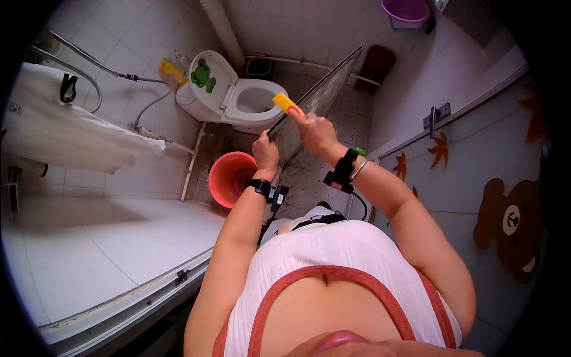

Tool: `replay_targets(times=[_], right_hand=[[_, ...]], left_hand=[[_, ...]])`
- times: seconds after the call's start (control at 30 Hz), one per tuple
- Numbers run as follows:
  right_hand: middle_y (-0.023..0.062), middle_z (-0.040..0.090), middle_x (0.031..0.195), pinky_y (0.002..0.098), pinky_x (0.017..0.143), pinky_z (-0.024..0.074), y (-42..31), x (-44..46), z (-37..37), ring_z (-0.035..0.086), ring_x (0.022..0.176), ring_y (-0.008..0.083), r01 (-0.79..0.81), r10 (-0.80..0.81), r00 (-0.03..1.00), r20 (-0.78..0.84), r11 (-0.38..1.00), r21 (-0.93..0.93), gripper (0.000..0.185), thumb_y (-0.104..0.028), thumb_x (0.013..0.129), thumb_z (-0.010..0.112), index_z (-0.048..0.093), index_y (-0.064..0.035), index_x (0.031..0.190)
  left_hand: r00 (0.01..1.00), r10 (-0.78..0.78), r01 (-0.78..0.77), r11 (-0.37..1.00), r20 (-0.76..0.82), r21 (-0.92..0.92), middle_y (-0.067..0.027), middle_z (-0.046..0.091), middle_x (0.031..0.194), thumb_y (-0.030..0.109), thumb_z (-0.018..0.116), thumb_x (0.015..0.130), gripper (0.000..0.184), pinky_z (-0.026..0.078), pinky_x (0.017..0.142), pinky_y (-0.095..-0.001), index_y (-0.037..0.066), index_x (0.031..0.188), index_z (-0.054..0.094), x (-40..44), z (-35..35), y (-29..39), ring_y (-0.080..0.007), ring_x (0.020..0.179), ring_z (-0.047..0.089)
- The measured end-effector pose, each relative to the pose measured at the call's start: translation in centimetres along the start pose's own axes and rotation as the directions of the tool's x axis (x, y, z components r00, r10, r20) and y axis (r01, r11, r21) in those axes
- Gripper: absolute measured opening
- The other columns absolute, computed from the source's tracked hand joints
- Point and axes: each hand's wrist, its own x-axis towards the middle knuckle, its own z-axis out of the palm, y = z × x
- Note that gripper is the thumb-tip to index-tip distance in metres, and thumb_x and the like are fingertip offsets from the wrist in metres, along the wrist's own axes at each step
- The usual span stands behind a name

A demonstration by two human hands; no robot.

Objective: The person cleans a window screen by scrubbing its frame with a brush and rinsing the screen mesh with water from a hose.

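A flat, dark-edged panel (324, 89) stands tilted in front of me, its face greyish and shiny. My left hand (265, 152) is closed on the panel's near corner, above a red bucket (229, 178) on the floor. In my right hand (319, 135) is a yellow tool (288, 104), its wide end pointing up and left, over the panel's near part. The fingers of my right hand are wrapped round its lower end. What the tool's far side touches cannot be made out.
A white toilet (256, 100) with its lid up stands behind the bucket. Hoses (95, 65) and a white curtain (71, 128) hang at the left. At the right is a door (464, 160) with a handle. A purple basin (407, 11) sits high at the back.
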Motion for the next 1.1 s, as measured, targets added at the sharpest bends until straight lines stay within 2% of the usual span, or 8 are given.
replay_targets(times=[0.13, 0.27, 0.47, 0.57, 0.7, 0.8, 0.9, 1.1], right_hand=[[0.0132, 0.059, 0.076, 0.0375, 0.053, 0.051, -0.5, 0.0, -1.5, 0.062, 0.064, 0.0297, 0.033, -0.035, 0.999, 0.034, 0.998, 0.057, 0.042, -0.011, 0.079, 0.053, 0.048, -0.0201, 0.12], [0.0141, 0.059, 0.078, 0.0385, 0.053, 0.0508, 2.2, 2.0, -1.3, 0.062, 0.065, 0.0294, -0.099, 0.099, 0.995, 0.03, 0.995, -0.018, 0.043, -0.01, 0.078, 0.053, 0.048, -0.0198, 0.119], [0.0141, 0.057, 0.077, 0.0363, 0.05, 0.0504, -3.7, -0.6, -0.7, 0.061, 0.06, 0.0279, 0.09, -0.092, 0.995, 0.024, 0.995, 0.042, 0.043, -0.01, 0.08, 0.052, 0.048, -0.0197, 0.122], [0.0137, 0.057, 0.076, 0.0365, 0.049, 0.0504, -4.7, -1.1, -0.7, 0.061, 0.06, 0.0277, 0.174, -0.173, 0.985, -0.017, 0.982, 0.072, 0.044, -0.01, 0.078, 0.053, 0.048, -0.0187, 0.121], [0.0155, 0.058, 0.08, 0.0368, 0.053, 0.0511, -3.0, -0.1, -0.8, 0.062, 0.064, 0.0299, 0.155, -0.157, 0.987, 0.025, 0.985, 0.071, 0.042, -0.01, 0.076, 0.054, 0.05, -0.0159, 0.118], [0.0137, 0.059, 0.08, 0.0373, 0.054, 0.0513, 0.0, 1.9, -1.5, 0.062, 0.066, 0.0294, -0.038, 0.039, 0.999, 0.03, 0.999, -0.029, 0.04, -0.011, 0.078, 0.053, 0.05, -0.0188, 0.117], [0.0135, 0.059, 0.078, 0.0369, 0.053, 0.0513, 1.2, 2.6, -0.1, 0.062, 0.066, 0.0292, -0.054, 0.054, 0.998, -0.016, 0.998, -0.016, 0.041, -0.01, 0.078, 0.052, 0.049, -0.017, 0.118], [0.012, 0.058, 0.077, 0.0372, 0.05, 0.051, -2.4, 0.7, -0.1, 0.063, 0.065, 0.0281, 0.129, -0.13, 0.991, 0.037, 0.991, 0.026, 0.043, -0.011, 0.079, 0.052, 0.047, -0.0205, 0.12]], left_hand=[[0.999, 0.045, -0.045, 0.999, 0.023, 0.028, -0.0235, 0.06, 0.081, 0.004, 0.054, 0.076, 0.017, 0.046, 0.067, -0.0433, -0.001, 0.092, 0.059, 0.1, -0.3, -0.4, -0.0402, 0.079, 0.057], [0.999, 0.032, -0.032, 0.998, -0.003, 0.045, -0.0227, 0.061, 0.078, 0.006, 0.055, 0.078, 0.016, 0.047, 0.068, -0.0436, 0.002, 0.092, 0.062, 0.4, 0.0, -0.4, -0.0396, 0.077, 0.058], [0.999, -0.018, 0.011, 0.992, 0.048, 0.129, -0.023, 0.06, 0.077, 0.012, 0.054, 0.082, 0.015, 0.047, 0.064, -0.0451, 0.002, 0.09, 0.062, 0.5, 0.1, -1.1, -0.0394, 0.074, 0.059], [0.998, 0.059, -0.059, 0.998, 0.035, 0.011, -0.0233, 0.06, 0.076, 0.015, 0.053, 0.084, 0.017, 0.047, 0.062, -0.0457, 0.0, 0.086, 0.061, 0.3, -0.1, -1.2, -0.0394, 0.072, 0.059], [0.999, 0.021, -0.023, 0.998, 0.034, 0.062, -0.0235, 0.06, 0.075, 0.015, 0.053, 0.083, 0.016, 0.047, 0.063, -0.046, 0.0, 0.086, 0.061, 1.0, 0.1, -1.3, -0.0401, 0.073, 0.058], [1.0, 0.023, -0.024, 0.995, 0.008, 0.093, -0.0238, 0.06, 0.075, 0.014, 0.055, 0.081, 0.015, 0.046, 0.064, -0.0461, 0.0, 0.085, 0.06, 1.2, 0.2, -1.7, -0.041, 0.073, 0.058], [0.999, 0.04, -0.037, 0.994, -0.021, 0.106, -0.0242, 0.06, 0.074, 0.014, 0.056, 0.08, 0.015, 0.046, 0.065, -0.0459, 0.0, 0.083, 0.059, 1.4, -0.2, -0.8, -0.0414, 0.073, 0.058], [0.994, -0.088, 0.074, 0.979, 0.066, 0.189, -0.0243, 0.06, 0.075, 0.016, 0.057, 0.08, 0.016, 0.046, 0.066, -0.0472, -0.001, 0.079, 0.059, 1.6, -0.8, -0.3, -0.0422, 0.076, 0.057]])
